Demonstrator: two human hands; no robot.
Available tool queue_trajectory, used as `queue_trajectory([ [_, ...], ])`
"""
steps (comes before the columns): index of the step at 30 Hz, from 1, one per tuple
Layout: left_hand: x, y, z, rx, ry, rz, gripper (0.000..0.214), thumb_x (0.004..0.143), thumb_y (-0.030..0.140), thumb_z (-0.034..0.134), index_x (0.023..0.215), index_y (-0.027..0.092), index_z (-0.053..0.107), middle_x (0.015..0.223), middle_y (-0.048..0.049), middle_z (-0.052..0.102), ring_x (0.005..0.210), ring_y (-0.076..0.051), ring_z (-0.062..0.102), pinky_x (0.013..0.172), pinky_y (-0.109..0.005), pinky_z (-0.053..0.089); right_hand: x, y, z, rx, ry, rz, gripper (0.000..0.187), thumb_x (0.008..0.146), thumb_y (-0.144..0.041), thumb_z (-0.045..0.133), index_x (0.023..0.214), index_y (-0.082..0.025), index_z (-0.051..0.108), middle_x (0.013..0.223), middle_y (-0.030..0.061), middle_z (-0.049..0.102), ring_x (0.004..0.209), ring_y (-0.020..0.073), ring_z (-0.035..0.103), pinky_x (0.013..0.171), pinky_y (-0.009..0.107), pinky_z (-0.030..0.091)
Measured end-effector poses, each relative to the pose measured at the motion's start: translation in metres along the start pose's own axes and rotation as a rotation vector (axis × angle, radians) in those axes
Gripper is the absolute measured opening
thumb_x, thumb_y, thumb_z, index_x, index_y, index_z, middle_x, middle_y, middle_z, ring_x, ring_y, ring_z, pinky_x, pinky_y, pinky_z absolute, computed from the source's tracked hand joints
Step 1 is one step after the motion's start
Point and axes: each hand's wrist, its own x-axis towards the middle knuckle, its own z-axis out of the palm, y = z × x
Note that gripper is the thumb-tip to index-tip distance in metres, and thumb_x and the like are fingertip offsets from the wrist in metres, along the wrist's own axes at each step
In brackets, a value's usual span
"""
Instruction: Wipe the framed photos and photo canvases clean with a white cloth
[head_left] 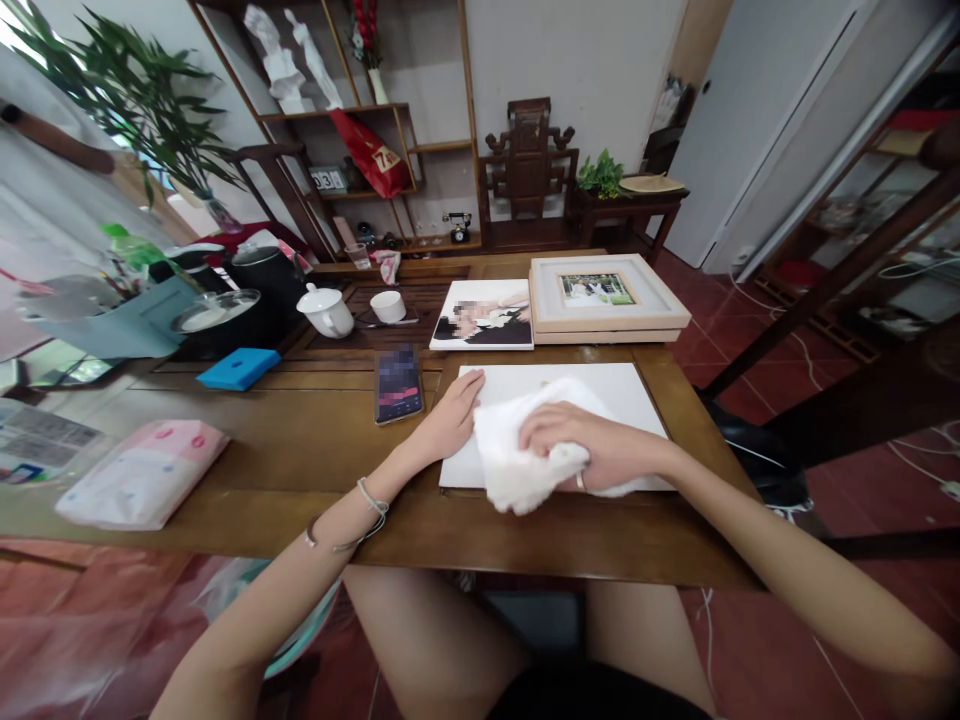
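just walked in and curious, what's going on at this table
A seated person presses a crumpled white cloth onto a flat white rectangular board lying on the brown wooden table, gripping the cloth with the right hand. The left hand lies flat on the board's left edge. A dark smartphone lies just left of the board; beyond the board sit an unframed photo print and a stack of pale wooden picture frames.

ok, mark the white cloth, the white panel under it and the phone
white cloth (510, 470), head view, bunched lower left part
white panel (626, 385), head view, bare far right corner
phone (398, 385), head view, screen middle
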Motion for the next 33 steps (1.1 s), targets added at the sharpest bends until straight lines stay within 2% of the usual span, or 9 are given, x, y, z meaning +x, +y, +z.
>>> queue_trajectory([
  [2, 0.0, -0.002, 0.001, -0.004, 0.006, 0.02, 0.05, 0.099, 0.03, 0.029, 0.143, 0.008, 0.037, 0.152, -0.0203, 0.033, 0.144, -0.027, 0.029, 0.121, -0.048, 0.023, 0.003, -0.01, 0.004, 0.084, -0.075, -0.067, 0.026, 0.067, -0.012, 0.069, 0.089, -0.022, 0.061, 0.109, 0.0051, 0.066, 0.109, 0.0237, 0.056, 0.1, 0.041, 0.039],
  [4, 0.0, -0.003, 0.001, -0.005, 0.008, 0.031, 0.05, 0.099, 0.031, 0.03, 0.143, 0.009, 0.037, 0.152, -0.02, 0.033, 0.144, -0.028, 0.029, 0.12, -0.049, 0.024, 0.003, -0.011, 0.005, 0.136, -0.066, -0.042, 0.028, 0.068, -0.012, 0.068, 0.093, -0.023, 0.062, 0.111, 0.0051, 0.066, 0.109, 0.0229, 0.057, 0.099, 0.039, 0.041],
  [11, 0.0, 0.003, -0.002, 0.014, 0.001, -0.016, 0.049, 0.099, 0.028, 0.028, 0.143, 0.009, 0.037, 0.152, -0.0184, 0.035, 0.144, -0.026, 0.029, 0.122, -0.048, 0.022, -0.016, 0.039, -0.02, -0.069, 0.331, 0.437, 0.031, 0.075, -0.024, 0.064, 0.106, -0.021, 0.063, 0.119, 0.0089, 0.066, 0.112, 0.0291, 0.058, 0.097, 0.043, 0.042],
  [15, 0.0, 0.004, -0.001, 0.011, -0.002, -0.02, 0.049, 0.098, 0.028, 0.029, 0.143, 0.009, 0.038, 0.152, -0.018, 0.034, 0.144, -0.026, 0.029, 0.122, -0.047, 0.022, -0.026, 0.053, -0.03, -0.237, 0.402, 0.657, 0.03, 0.075, -0.029, 0.063, 0.103, -0.019, 0.062, 0.119, 0.0129, 0.063, 0.113, 0.0344, 0.055, 0.097, 0.048, 0.04],
  [17, 0.0, 0.004, -0.001, 0.009, 0.0, -0.019, 0.049, 0.098, 0.028, 0.029, 0.143, 0.01, 0.038, 0.152, -0.018, 0.035, 0.144, -0.026, 0.03, 0.122, -0.047, 0.022, -0.027, 0.045, -0.029, -0.287, 0.328, 0.619, 0.028, 0.072, -0.028, 0.063, 0.099, -0.019, 0.061, 0.119, 0.0137, 0.06, 0.114, 0.0356, 0.051, 0.098, 0.05, 0.038],
  [23, 0.0, 0.004, -0.001, 0.011, -0.008, -0.034, 0.05, 0.098, 0.028, 0.028, 0.143, 0.008, 0.037, 0.152, -0.0186, 0.034, 0.145, -0.026, 0.028, 0.122, -0.046, 0.021, -0.024, 0.002, -0.029, -0.13, -0.112, 0.294, 0.015, 0.072, -0.028, 0.066, 0.083, -0.022, 0.056, 0.104, 0.0051, 0.058, 0.103, 0.0268, 0.049, 0.097, 0.044, 0.037],
  [26, 0.0, 0.004, -0.001, 0.014, -0.01, -0.034, 0.05, 0.098, 0.028, 0.028, 0.143, 0.008, 0.037, 0.152, -0.0185, 0.034, 0.145, -0.026, 0.028, 0.122, -0.046, 0.02, -0.031, 0.005, -0.04, 0.016, -0.192, 0.235, 0.018, 0.073, -0.032, 0.067, 0.086, -0.022, 0.057, 0.106, 0.0042, 0.058, 0.103, 0.0242, 0.052, 0.097, 0.039, 0.039],
  [28, 0.0, 0.003, -0.001, 0.019, -0.01, -0.032, 0.05, 0.098, 0.028, 0.028, 0.143, 0.007, 0.038, 0.152, -0.0185, 0.034, 0.145, -0.026, 0.028, 0.122, -0.047, 0.02, -0.038, 0.021, -0.045, 0.044, -0.13, 0.311, 0.025, 0.073, -0.035, 0.067, 0.092, -0.022, 0.058, 0.11, 0.0051, 0.058, 0.105, 0.0246, 0.054, 0.098, 0.038, 0.04],
  [33, 0.0, 0.002, 0.0, 0.02, -0.002, -0.025, 0.05, 0.099, 0.029, 0.027, 0.143, 0.008, 0.038, 0.152, -0.0185, 0.034, 0.144, -0.027, 0.029, 0.122, -0.047, 0.021, -0.046, 0.061, -0.046, -0.251, 0.3, 0.676, 0.04, 0.077, -0.038, 0.06, 0.111, -0.018, 0.055, 0.122, 0.0147, 0.054, 0.117, 0.0338, 0.05, 0.101, 0.047, 0.037],
])
